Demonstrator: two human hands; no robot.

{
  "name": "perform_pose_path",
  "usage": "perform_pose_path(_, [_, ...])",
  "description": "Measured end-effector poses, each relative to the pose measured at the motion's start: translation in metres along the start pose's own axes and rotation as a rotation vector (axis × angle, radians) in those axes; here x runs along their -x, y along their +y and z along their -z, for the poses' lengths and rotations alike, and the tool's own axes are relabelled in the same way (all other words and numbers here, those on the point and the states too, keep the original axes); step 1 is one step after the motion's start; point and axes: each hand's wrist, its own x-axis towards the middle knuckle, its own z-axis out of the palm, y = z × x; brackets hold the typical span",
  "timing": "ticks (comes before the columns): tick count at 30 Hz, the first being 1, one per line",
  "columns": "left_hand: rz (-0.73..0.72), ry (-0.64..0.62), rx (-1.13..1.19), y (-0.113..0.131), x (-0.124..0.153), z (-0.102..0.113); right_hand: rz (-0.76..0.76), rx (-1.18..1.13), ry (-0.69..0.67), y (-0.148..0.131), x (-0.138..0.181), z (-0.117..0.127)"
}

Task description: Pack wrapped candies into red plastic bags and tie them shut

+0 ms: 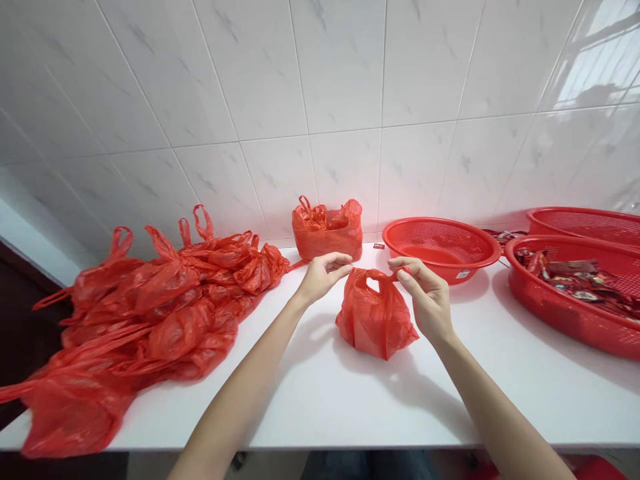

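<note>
In the middle of the white table stands a red plastic bag (377, 320), its two handles pulled upward and apart. My left hand (325, 275) is closed, thumb and forefinger pinched at the top of the bag's left handle. Between the fingers of my right hand (429, 293) the right handle is gripped, a bit of red plastic showing at the fingertips. The bag bulges at its bottom, and what lies inside is hidden by the plastic.
A heap of tied red bags (175, 320) covers the table's left side. Against the tiled wall sits an open-topped red bag (327, 243). To the right are a red plastic basket (455, 272) and a larger basket (550, 317) holding small wrapped packets (585, 283).
</note>
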Motion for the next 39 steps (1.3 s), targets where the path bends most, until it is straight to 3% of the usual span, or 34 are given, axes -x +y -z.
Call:
perform_pose_path(9, [-0.009, 0.189, -0.131, -0.05, 0.001, 0.019, -0.157, -0.247, 0.002, 0.003, 0.0, 0.008])
perform_pose_path(14, [-0.025, 0.243, -0.09, -0.06, -0.001, 0.019, -0.242, -0.378, 0.034, 0.007, -0.003, 0.009])
perform_pose_path(19, [-0.098, 0.277, 0.067, -0.033, -0.003, 0.01, -0.333, -0.486, 0.015, 0.013, -0.008, 0.015])
perform_pose_path(25, [-0.155, 0.221, 0.227, 0.006, 0.001, -0.009, -0.348, -0.452, -0.082, 0.013, -0.01, 0.015])
perform_pose_path(31, [-0.15, 0.158, 0.263, 0.018, 0.002, -0.021, -0.297, -0.464, -0.138, 0.01, -0.012, 0.006])
perform_pose_path(39, [-0.2, 0.057, 0.354, 0.031, -0.011, -0.01, -0.27, -0.295, -0.192, -0.009, -0.048, -0.014])
